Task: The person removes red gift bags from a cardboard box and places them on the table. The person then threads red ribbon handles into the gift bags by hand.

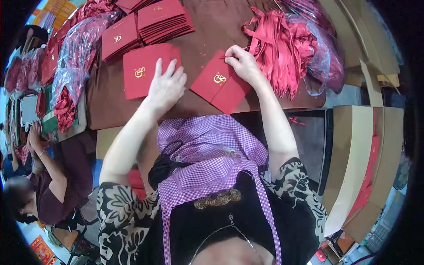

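The red card (207, 81) on the brown-covered table (213, 26) looks light, stiffish and easily creased — best held by its edges — with the right hand (244, 65) pinching its upper corner, while the left hand (165, 87), fingers loosely spread, rests over the neighbouring card (134, 68).

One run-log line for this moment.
left hand: resting on red card | right hand: pinching corner of second card | red strips: beside right hand
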The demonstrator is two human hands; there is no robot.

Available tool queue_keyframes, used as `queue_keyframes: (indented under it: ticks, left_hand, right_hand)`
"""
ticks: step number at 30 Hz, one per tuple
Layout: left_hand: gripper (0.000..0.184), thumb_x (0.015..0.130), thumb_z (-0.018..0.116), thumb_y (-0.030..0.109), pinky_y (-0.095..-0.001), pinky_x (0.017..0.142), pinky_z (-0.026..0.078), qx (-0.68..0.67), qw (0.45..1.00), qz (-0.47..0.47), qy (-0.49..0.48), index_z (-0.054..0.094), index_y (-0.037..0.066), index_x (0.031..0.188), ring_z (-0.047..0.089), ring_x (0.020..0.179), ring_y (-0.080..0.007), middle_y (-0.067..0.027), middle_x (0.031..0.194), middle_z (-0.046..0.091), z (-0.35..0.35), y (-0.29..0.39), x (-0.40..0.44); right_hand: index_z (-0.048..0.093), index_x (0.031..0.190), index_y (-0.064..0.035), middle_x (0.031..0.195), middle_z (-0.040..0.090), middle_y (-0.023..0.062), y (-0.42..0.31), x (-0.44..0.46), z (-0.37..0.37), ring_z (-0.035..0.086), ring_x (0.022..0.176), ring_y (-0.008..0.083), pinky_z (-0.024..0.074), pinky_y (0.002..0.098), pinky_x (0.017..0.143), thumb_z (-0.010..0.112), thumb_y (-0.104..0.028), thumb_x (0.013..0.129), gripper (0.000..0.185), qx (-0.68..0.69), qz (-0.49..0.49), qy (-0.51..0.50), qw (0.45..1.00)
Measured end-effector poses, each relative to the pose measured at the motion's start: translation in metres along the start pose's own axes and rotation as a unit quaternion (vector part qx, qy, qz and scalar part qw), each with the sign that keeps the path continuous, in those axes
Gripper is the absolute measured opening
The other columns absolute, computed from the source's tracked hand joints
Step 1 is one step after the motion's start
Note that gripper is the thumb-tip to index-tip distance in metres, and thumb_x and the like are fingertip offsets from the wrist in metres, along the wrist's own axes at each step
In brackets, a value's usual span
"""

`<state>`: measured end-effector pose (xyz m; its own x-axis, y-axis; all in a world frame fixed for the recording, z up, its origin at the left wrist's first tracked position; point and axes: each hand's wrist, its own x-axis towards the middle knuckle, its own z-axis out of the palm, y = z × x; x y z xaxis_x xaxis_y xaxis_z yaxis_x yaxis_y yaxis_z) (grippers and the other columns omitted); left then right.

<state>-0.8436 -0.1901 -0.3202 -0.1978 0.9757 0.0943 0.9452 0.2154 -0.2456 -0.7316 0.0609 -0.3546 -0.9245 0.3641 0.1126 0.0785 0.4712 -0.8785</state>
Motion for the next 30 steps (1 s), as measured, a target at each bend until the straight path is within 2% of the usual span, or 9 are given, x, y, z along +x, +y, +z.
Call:
queue_keyframes:
  ticks: [7,10,13,15,16,18,21,26,30]
  left_hand:
    - [0.033,0.075,0.067,0.026,-0.0596,0.105,0.027,-0.028,1.000,0.012,0.006,0.059,0.007,0.102,0.043,0.124,-0.0304,-0.0068,0.121,0.054,-0.005,-0.016,-0.012]
    - [0.033,0.078,0.066,0.022,-0.0528,0.103,0.031,-0.079,0.995,-0.008,0.053,0.059,0.005,0.105,0.045,0.121,-0.0304,-0.0087,0.121,0.054,-0.014,-0.011,-0.006]
    - [0.030,0.079,0.066,0.013,-0.0401,0.089,0.043,-0.306,0.933,-0.082,0.171,0.059,0.001,0.106,0.055,0.103,-0.0312,-0.0134,0.104,0.061,-0.024,0.005,0.014]
    - [0.027,0.079,0.067,0.012,-0.0377,0.081,0.047,-0.468,0.847,-0.205,0.145,0.062,-0.001,0.102,0.058,0.090,-0.0306,-0.0154,0.095,0.061,-0.019,0.021,0.030]
    - [0.027,0.079,0.067,0.012,-0.0377,0.081,0.047,-0.470,0.847,-0.203,0.145,0.062,-0.001,0.102,0.058,0.090,-0.0306,-0.0154,0.095,0.061,-0.017,0.027,0.037]
    - [0.024,0.079,0.069,0.014,-0.0362,0.076,0.049,-0.520,0.796,-0.293,0.103,0.064,-0.001,0.096,0.060,0.084,-0.0275,-0.0158,0.092,0.061,-0.015,0.036,0.048]
    - [0.024,0.078,0.070,0.016,-0.0357,0.074,0.050,-0.466,0.831,-0.277,0.128,0.065,-0.001,0.094,0.060,0.080,-0.0249,-0.0150,0.089,0.061,-0.004,0.042,0.052]
    - [0.035,0.075,0.073,0.019,-0.0339,0.071,0.052,-0.552,0.752,-0.346,0.099,0.062,-0.003,0.100,0.063,0.078,-0.0222,-0.0129,0.082,0.064,0.018,0.052,0.050]
    - [0.032,0.076,0.072,0.018,-0.0318,0.068,0.051,-0.560,0.738,-0.358,0.114,0.063,-0.004,0.098,0.063,0.074,-0.0195,-0.0116,0.079,0.065,0.021,0.053,0.050]
  right_hand:
    - [0.056,0.088,-0.0013,0.075,0.054,-0.0005,-0.010,0.002,0.009,0.050,0.074,0.0076,0.0425,0.0242,0.068,0.062,-0.006,0.083,0.009,0.050,0.027,0.009,0.998]
    - [0.056,0.088,-0.0014,0.076,0.054,-0.0006,-0.011,0.000,0.012,0.051,0.074,0.0078,0.0427,0.0237,0.070,0.061,-0.006,0.085,0.008,0.049,-0.002,0.013,0.999]
    - [0.056,0.089,-0.0011,0.077,0.055,-0.0003,-0.019,-0.007,0.012,0.051,0.075,0.0078,0.0433,0.0235,0.070,0.061,-0.005,0.085,0.007,0.041,0.001,0.010,0.999]
    - [0.056,0.089,-0.0009,0.077,0.056,0.0000,-0.024,-0.011,0.012,0.051,0.075,0.0079,0.0435,0.0236,0.071,0.061,-0.005,0.085,0.007,0.048,-0.008,0.014,0.999]
    - [0.056,0.089,-0.0006,0.078,0.056,0.0003,-0.027,-0.013,0.012,0.052,0.075,0.0079,0.0436,0.0236,0.071,0.060,-0.005,0.085,0.007,0.055,-0.016,0.021,0.998]
    - [0.056,0.090,-0.0003,0.078,0.056,0.0008,-0.031,-0.017,0.010,0.052,0.076,0.0080,0.0437,0.0237,0.071,0.060,-0.005,0.085,0.008,0.055,-0.019,0.029,0.998]
    - [0.057,0.090,0.0000,0.077,0.058,0.0022,-0.030,-0.021,0.009,0.053,0.075,0.0084,0.0442,0.0242,0.070,0.061,-0.006,0.085,0.009,0.067,-0.012,0.034,0.997]
    - [0.058,0.091,-0.0007,0.076,0.060,0.0051,-0.023,-0.022,0.014,0.055,0.072,0.0112,0.0452,0.0261,0.067,0.062,-0.007,0.084,0.010,0.025,-0.027,0.061,0.997]
    - [0.058,0.092,-0.0005,0.078,0.062,0.0086,-0.025,-0.021,0.015,0.059,0.072,0.0164,0.0461,0.0285,0.067,0.062,-0.008,0.083,0.012,-0.013,-0.048,0.064,0.997]
